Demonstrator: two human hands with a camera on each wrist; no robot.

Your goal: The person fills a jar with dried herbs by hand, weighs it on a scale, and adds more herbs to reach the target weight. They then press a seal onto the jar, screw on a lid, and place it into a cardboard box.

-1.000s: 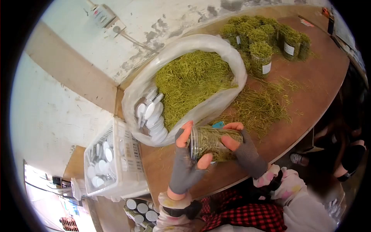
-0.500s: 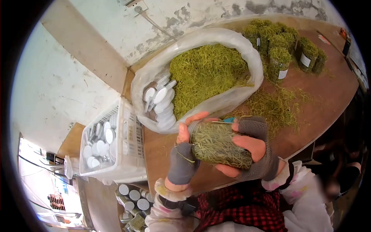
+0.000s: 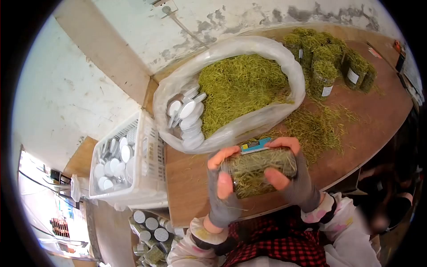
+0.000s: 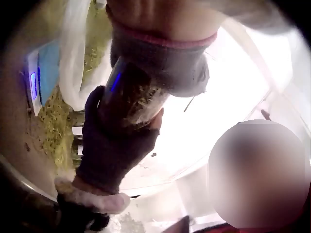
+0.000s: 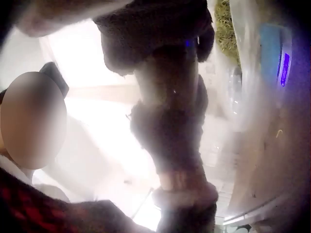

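A clear jar (image 3: 253, 173) packed with dry yellow-green stems lies on its side between my two hands, over the near part of the table. My left hand (image 3: 222, 196), in a grey fingerless glove, grips its left end, fingers over the far side and thumb on the near side. Gloved the same way, my right hand (image 3: 299, 178) holds the right end, its thumb across the jar's front. Both wrist views show the jar (image 4: 136, 104) dark and blurred between the gloves. Just beyond it on the table is a blue flat pack (image 3: 255, 145).
A plastic bag (image 3: 249, 129) of loose stems stands behind, with white lids (image 3: 191, 122) inside its left. To the left is a white crate (image 3: 153, 164) of lids. Filled jars (image 3: 322, 84) stand back right; loose stems (image 3: 316, 129) cover the table. Lidded jars (image 3: 151, 229) sit below left.
Half a second ago the jar was tilted, with my right fingers wrapped round it; now it lies nearly level, thumbs facing me. The head view has shifted, putting the bag and jars further right.
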